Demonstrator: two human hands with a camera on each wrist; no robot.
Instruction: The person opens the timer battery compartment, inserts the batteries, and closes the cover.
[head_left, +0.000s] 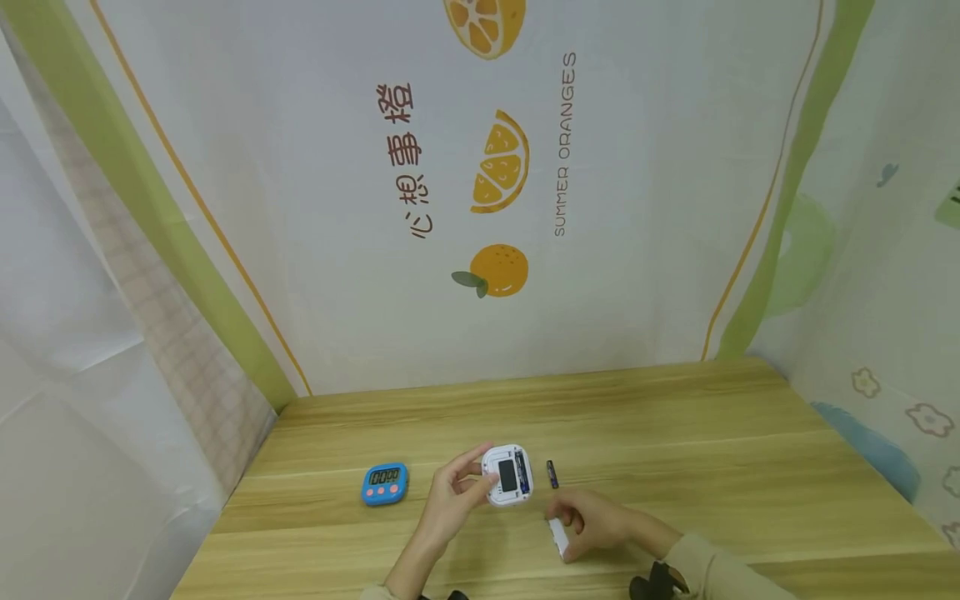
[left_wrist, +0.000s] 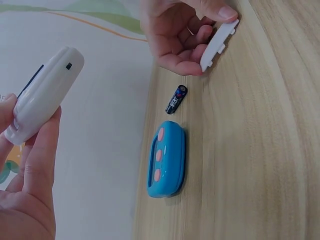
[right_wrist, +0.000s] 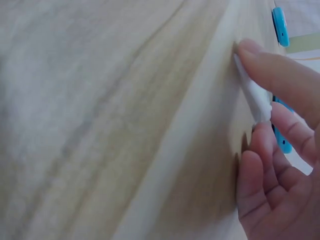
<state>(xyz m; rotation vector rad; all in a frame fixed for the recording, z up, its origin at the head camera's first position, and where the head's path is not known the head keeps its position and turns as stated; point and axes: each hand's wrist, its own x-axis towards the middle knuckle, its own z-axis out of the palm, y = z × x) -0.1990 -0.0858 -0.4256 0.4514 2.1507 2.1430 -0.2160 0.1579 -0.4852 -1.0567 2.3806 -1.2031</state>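
My left hand (head_left: pixel 450 498) grips a white digital timer (head_left: pixel 495 498) by its left side, its back facing me. The back carries a dark rectangular panel, and beside it an uncovered battery slot holds a dark blue battery (head_left: pixel 522 473). My right hand (head_left: pixel 596 521) pinches a white battery cover (head_left: pixel 558 537) between thumb and fingers, low over the table; small tabs line one edge of this cover in the left wrist view. Just beyond the right hand lies a loose battery (head_left: pixel 552 474) on the wood. The held timer's front is hidden in the head view.
A blue digital timer (head_left: pixel 385 484) with pink buttons and a lit-up face of digits rests left of my left hand. The wooden table (head_left: pixel 637 433) meets a white curtain (head_left: pixel 360 317) with orange prints at its back edge. Draped cloth flanks both sides.
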